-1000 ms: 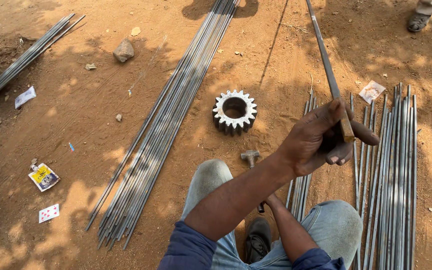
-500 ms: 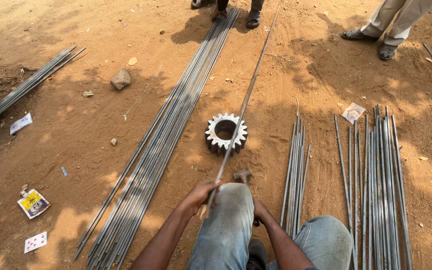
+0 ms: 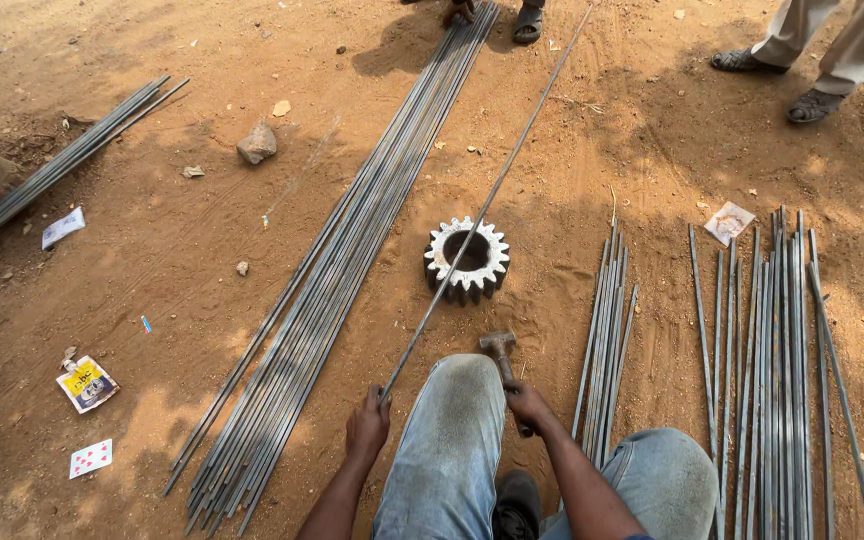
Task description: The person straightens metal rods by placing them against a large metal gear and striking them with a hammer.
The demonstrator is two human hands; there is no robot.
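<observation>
My left hand (image 3: 368,424) grips the near end of a long thin steel rod (image 3: 492,194). The rod runs up and to the right, lying across a large grey toothed gear (image 3: 466,260) that rests on the dirt. My right hand (image 3: 528,402) holds the handle of a small hammer (image 3: 499,346), whose head rests on the ground just below the gear. My knees in blue jeans (image 3: 449,440) sit between the two hands.
A long bundle of rods (image 3: 352,250) lies to the left of the gear. Short cut rods (image 3: 604,330) lie to the right, more cut rods (image 3: 772,370) farther right. Other people's feet (image 3: 814,104) stand at the top. A stone (image 3: 257,143) and paper scraps (image 3: 86,384) litter the left.
A second ago my right hand held a rod raised in the air. Now the rod lies across the gear, held low by my left hand, and my right hand grips the hammer.
</observation>
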